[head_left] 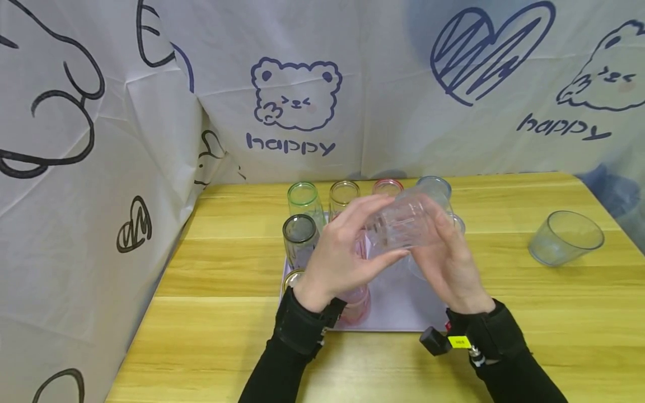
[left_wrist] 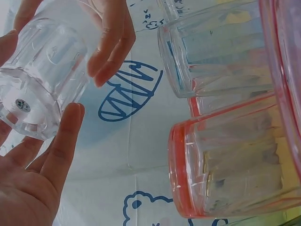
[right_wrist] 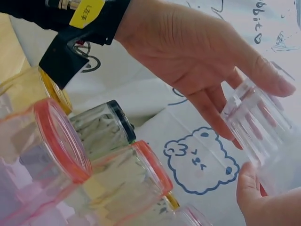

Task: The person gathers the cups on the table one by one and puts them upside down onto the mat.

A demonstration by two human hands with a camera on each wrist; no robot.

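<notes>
Over the tray, a clear ribbed drinking glass point(head_left: 398, 221) is held tilted between both hands. My left hand point(head_left: 342, 252) grips it near the base, thumb below and fingers over the top. My right hand point(head_left: 450, 257) holds it around the other end. In the left wrist view, the glass's base, with a small dark round mark point(left_wrist: 22, 105), faces the camera. The right wrist view shows the right thumb point(right_wrist: 275, 84) along the ribbed side. Beneath the hands, pink glasses point(head_left: 355, 313) are partly hidden.
A pale tray point(head_left: 403, 308) carries several glasses, among them a green-rimmed glass point(head_left: 304, 201), a dark glass point(head_left: 299, 240) and a blue-rimmed glass point(head_left: 435, 190). Apart on the right of the wooden table point(head_left: 554, 336) stands a wide clear glass point(head_left: 564, 240). A printed cloth point(head_left: 388, 112) hangs behind.
</notes>
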